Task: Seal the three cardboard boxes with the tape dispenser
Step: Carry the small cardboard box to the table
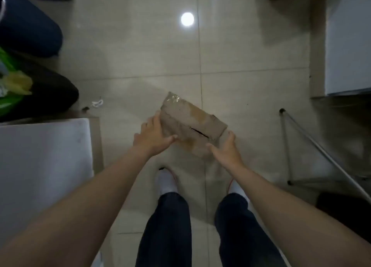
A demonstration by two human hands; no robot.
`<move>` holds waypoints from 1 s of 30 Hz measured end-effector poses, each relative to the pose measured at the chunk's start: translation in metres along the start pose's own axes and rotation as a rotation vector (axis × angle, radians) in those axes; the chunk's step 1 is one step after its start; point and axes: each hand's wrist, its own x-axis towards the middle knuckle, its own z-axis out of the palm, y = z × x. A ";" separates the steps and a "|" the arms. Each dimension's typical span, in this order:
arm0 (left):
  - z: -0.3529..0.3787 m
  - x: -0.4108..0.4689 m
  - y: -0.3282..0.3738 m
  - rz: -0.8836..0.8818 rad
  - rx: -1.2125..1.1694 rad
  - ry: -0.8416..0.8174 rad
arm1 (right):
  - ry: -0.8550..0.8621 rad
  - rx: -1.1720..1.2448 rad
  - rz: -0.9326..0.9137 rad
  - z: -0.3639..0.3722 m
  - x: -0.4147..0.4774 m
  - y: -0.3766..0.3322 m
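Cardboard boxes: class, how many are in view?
1. The cardboard box is held over the floor between the left hand and the right hand. Others may lie out of view.

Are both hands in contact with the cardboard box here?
Touching. The head view shows the left hand gripping one end of the cardboard box, thumb across its top, and the right hand gripping the opposite end.

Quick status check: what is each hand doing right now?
Left hand: grips the left end of the cardboard box.
Right hand: grips the right end of the same box.
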 end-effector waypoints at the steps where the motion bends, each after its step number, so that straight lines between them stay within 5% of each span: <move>1: 0.009 0.013 -0.003 -0.022 -0.064 0.017 | 0.018 0.049 0.018 0.010 0.014 0.004; 8: 0.040 0.068 -0.011 0.021 -0.424 0.170 | 0.177 0.331 -0.007 0.058 0.070 0.015; 15: 0.003 0.057 0.019 -0.160 -0.569 0.262 | 0.222 0.377 -0.095 0.024 0.049 -0.026; 30: -0.375 -0.144 0.110 -0.030 -0.998 0.405 | 0.177 0.158 -0.466 -0.184 -0.215 -0.384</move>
